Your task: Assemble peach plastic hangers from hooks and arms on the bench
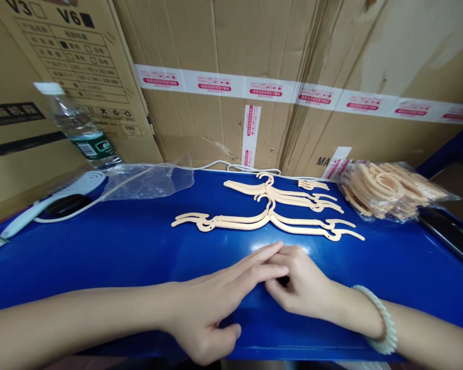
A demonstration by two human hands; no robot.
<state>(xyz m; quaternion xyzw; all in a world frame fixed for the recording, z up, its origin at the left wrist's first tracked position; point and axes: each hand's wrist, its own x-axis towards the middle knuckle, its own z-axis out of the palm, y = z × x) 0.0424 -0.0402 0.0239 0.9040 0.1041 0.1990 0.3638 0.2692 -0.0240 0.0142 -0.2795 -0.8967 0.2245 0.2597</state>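
My left hand [219, 298] reaches in from the left over the blue table [119, 257], its fingers stretched out and touching my right hand. My right hand [301, 282], with a pale beaded bracelet at the wrist, has its fingers curled; whether anything is inside them is hidden. Just beyond both hands lie peach-coloured folding hangers [241, 222], spread flat with their arms out. Behind these are more hangers of the same kind [247, 188], partly overlapping them at the hooks. A small bundle of peach pieces [313, 184] rests farther back.
Clear bags of peach parts [397, 187] lie at the right, beside a dark phone-like object [451, 236]. At the left are a water bottle [87, 139], a pale hairbrush [57, 198], a black oval object, a white cable and a plastic bag [150, 180]. Cardboard [216, 123] stands behind.
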